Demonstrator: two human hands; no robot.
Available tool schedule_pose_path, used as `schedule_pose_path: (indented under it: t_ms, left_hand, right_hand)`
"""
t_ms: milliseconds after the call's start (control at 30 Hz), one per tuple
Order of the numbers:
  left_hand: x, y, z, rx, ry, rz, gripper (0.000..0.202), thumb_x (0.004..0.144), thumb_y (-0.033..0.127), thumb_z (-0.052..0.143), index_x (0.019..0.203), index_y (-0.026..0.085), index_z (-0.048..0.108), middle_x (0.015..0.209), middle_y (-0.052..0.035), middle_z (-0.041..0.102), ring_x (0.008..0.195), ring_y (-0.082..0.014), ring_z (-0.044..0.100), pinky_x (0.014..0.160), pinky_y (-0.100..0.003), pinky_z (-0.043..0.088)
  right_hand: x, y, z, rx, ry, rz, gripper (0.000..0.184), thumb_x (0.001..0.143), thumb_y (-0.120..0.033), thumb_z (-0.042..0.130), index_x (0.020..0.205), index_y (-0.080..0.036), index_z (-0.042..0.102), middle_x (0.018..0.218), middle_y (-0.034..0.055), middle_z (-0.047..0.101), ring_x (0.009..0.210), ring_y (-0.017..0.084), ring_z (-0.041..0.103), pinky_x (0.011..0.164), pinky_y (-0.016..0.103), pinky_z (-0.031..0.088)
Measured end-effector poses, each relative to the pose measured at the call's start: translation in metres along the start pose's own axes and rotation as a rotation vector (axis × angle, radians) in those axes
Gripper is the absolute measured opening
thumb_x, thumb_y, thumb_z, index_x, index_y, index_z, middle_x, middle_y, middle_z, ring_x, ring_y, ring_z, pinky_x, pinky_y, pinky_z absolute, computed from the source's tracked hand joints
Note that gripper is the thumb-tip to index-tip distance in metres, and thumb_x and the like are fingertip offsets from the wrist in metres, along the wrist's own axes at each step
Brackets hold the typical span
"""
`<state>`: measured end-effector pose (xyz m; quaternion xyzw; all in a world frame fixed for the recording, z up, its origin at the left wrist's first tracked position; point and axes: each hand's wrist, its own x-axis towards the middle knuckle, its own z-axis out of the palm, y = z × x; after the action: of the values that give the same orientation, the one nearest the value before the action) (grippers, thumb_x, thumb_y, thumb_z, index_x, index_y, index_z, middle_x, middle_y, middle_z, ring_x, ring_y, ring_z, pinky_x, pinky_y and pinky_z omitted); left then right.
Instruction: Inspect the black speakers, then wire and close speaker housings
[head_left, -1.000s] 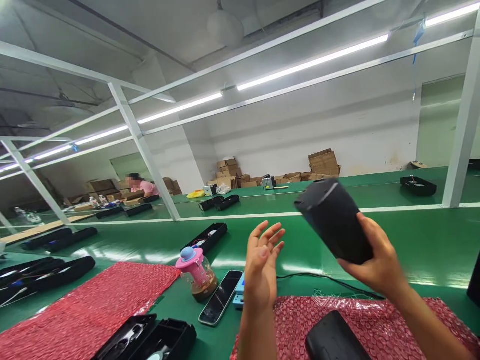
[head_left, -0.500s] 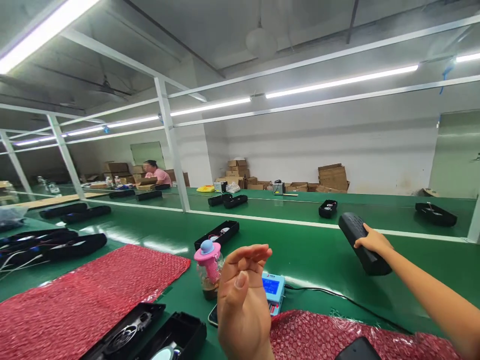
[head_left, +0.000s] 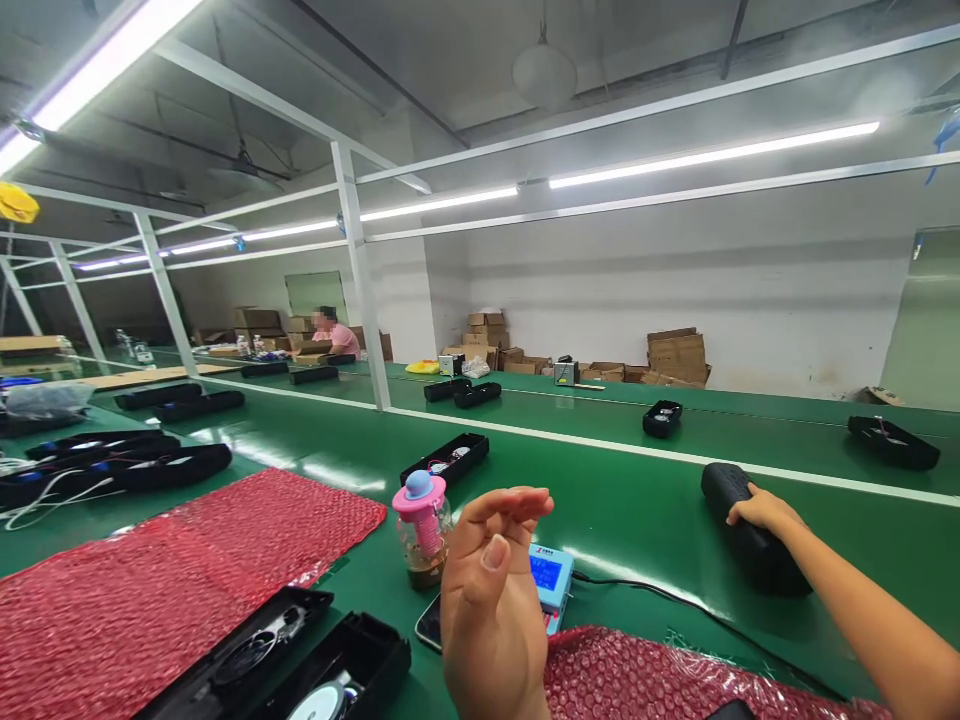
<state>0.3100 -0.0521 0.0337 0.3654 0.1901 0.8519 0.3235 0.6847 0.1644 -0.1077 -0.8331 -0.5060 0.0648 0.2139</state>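
Left hand: left hand [head_left: 487, 600] raised near the camera, empty, fingers loosely curled toward the thumb, touching nothing.
Right hand: right hand [head_left: 761, 508] reaches far right, palm laid over the top of the black cylindrical fabric-covered speaker [head_left: 750, 535]; fingers wrap its upper side in a light hold, not a full clasp.
Near left: red bubble-wrap sheet [head_left: 172, 590] on the green conveyor belt [head_left: 637, 500]; two open black plastic speaker shells [head_left: 285, 665] at its near edge.
Centre: pink-capped clear drinking bottle [head_left: 422, 530], with a small blue-screened tester [head_left: 551, 578] just right of it, behind the left hand.
Speaker place: lying on its side on the belt, right of centre, well apart from the tester.
Speaker look: dark, matte, rounded ends, longer than the hand is wide.
Risk: being round, it could roll along the belt if the hand lifts off unevenly; a loose top grip could let it slip.
Far left: another person sits at the line among cardboard boxes [head_left: 259, 322].
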Motion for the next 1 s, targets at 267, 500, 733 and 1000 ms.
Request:
schedule_pose_path:
  t_ms: [267, 500, 733, 1000]
  left_hand:
    - [0.0, -0.003, 0.004, 0.031, 0.023, -0.006, 0.03, 0.06, 0.045, 0.075, 0.075, 0.02, 0.072, 0.075, -0.006, 0.07, 0.074, -0.019, 0.067, 0.072, -0.027, 0.057]
    - [0.002, -0.007, 0.004, 0.058, -0.003, 0.003, 0.027, 0.064, 0.044, 0.073, 0.076, 0.02, 0.072, 0.077, -0.0051, 0.07, 0.075, -0.0185, 0.067, 0.074, -0.026, 0.057]
    - [0.003, -0.009, 0.004, 0.07, 0.004, -0.006, 0.027, 0.064, 0.044, 0.072, 0.076, 0.02, 0.072, 0.077, -0.0048, 0.07, 0.076, -0.0185, 0.067, 0.075, -0.027, 0.057]
    - [0.011, -0.089, 0.02, 0.182, -0.125, -0.352, 0.053, 0.06, 0.046, 0.075, 0.102, 0.017, 0.06, 0.1, -0.0088, 0.065, 0.097, -0.0208, 0.062, 0.09, -0.032, 0.048]
  right_hand:
    - [0.016, 0.019, -0.008, -0.038, -0.26, 0.051, 0.045, 0.093, -0.038, 0.06, 0.13, -0.017, 0.048, 0.123, 0.0108, 0.054, 0.103, 0.023, 0.058, 0.086, 0.041, 0.052]
    - [0.031, 0.027, -0.012, -0.016, -0.323, 0.11, 0.045, 0.092, -0.037, 0.061, 0.131, -0.017, 0.048, 0.13, 0.0115, 0.049, 0.111, 0.026, 0.054, 0.093, 0.047, 0.048]
    - [0.025, 0.036, -0.025, 0.154, -0.307, 0.164, 0.041, 0.094, -0.038, 0.059, 0.128, -0.016, 0.05, 0.127, 0.0112, 0.051, 0.109, 0.025, 0.055, 0.092, 0.046, 0.049]
    - [-0.019, 0.01, -0.047, 0.721, -0.348, 0.11, 0.059, 0.085, -0.034, 0.066, 0.137, -0.016, 0.044, 0.118, 0.0123, 0.06, 0.092, 0.022, 0.063, 0.084, 0.041, 0.052]
